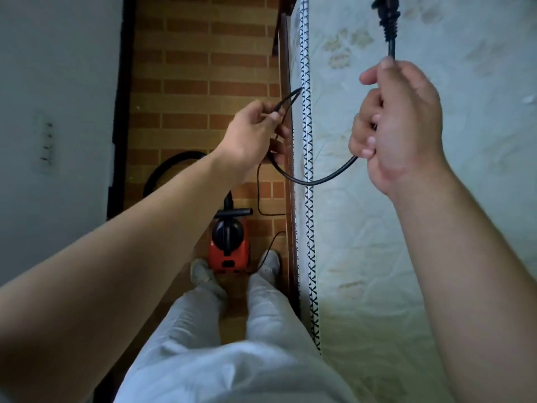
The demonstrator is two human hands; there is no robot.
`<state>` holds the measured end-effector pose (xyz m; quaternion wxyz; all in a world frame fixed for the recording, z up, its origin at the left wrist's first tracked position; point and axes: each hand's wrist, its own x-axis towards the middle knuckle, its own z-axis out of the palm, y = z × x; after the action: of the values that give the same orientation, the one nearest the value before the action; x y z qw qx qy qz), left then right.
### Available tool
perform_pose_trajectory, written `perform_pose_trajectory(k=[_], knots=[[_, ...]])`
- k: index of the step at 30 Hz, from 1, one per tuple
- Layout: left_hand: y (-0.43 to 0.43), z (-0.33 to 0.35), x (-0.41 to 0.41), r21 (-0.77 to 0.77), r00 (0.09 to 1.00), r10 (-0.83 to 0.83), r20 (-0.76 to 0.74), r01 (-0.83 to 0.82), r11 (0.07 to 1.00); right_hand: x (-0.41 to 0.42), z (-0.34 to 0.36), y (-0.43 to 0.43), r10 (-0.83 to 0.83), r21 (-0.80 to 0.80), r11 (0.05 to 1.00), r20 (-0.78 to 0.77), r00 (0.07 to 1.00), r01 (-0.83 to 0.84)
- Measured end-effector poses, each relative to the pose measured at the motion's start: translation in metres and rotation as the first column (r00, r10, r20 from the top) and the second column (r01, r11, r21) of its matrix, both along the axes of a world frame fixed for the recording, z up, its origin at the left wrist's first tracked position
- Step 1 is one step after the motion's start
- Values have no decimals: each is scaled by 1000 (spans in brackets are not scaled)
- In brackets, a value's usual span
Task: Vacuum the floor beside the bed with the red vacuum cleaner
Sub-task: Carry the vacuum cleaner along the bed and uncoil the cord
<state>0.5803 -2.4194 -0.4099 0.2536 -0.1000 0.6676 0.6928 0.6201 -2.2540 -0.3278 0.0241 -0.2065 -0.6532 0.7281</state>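
Observation:
The red vacuum cleaner (229, 251) stands on the brick-patterned floor (197, 82) just ahead of my feet, between the wall and the bed (406, 228). Its black power cord (316, 181) sags in a loop between my two hands. My left hand (255, 132) holds a folded bend of the cord above the floor strip. My right hand (401, 123) grips the cord over the mattress, and the black plug (386, 16) sticks up above its fingers. More cord trails down to the floor near the vacuum.
A grey wall (58, 112) with a dark skirting runs along the left. The vacuum's black hose (162, 170) curves on the floor by the wall. The wooden bed frame edge (290, 170) borders the narrow floor strip. My shoes (270, 264) stand either side of the vacuum.

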Motion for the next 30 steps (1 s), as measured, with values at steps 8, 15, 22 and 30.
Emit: perform_pose_trajectory(k=[8,15,22,30], knots=[[-13,96,-2,-1,995,33,-98,-33,999,-1,96,-10,36,-60,997,-181,983,-48],[-29,78,29,-137,993,-76,90,88,987,13,113,-20,131,-55,988,-164,978,-142],[-45,51,93,-136,954,-204,218,237,962,36,93,-34,182,-70,980,-48,982,-185],[-92,40,175,-68,912,-323,251,350,934,125,62,-65,97,19,995,71,993,-98]])
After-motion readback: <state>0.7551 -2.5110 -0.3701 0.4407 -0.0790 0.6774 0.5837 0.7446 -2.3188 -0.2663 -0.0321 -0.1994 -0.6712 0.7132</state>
